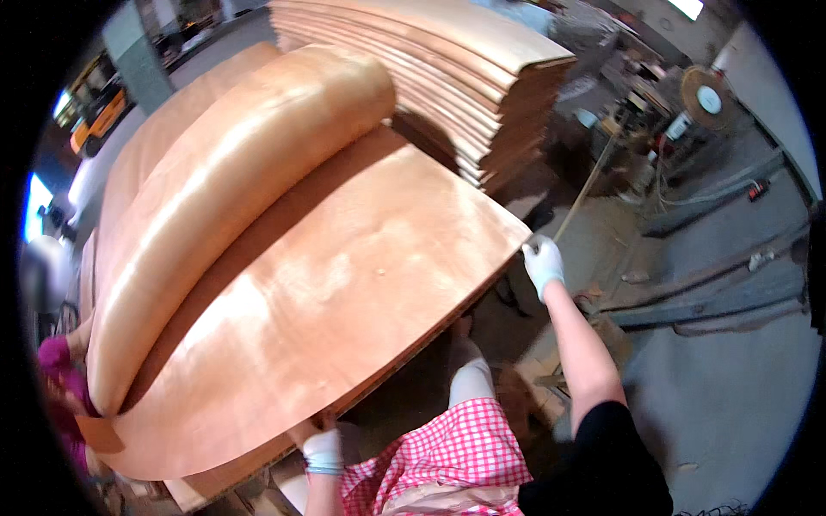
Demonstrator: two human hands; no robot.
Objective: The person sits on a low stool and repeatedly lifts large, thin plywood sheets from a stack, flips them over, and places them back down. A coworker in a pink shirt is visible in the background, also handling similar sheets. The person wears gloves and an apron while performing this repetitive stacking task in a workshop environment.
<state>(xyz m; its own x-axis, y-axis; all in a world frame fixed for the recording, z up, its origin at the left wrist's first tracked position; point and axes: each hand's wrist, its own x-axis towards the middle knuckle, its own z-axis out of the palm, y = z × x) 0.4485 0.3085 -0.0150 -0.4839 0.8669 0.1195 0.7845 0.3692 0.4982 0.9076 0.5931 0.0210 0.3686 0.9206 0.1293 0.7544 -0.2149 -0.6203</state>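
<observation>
A large, thin reddish-tan wood veneer sheet (344,275) lies flat in front of me. My right hand (542,262), in a white glove, pinches its right corner. Low in the view, my left hand (320,447), with a white glove, is closed at the sheet's near edge; its fingertips are partly hidden. Across the flat sheet, a second veneer sheet (215,198) bulges up in a long curl. At the far left, a co-worker's magenta sleeve (58,361) shows beside the curl's end.
Behind stands a tall stack of veneer sheets (430,60) with wavy edges. To the right are a machine with a round disc (704,93), a thin pole (594,185) and dark beams (705,301) on the floor. A yellow forklift (101,116) and a pillar (136,56) stand far left.
</observation>
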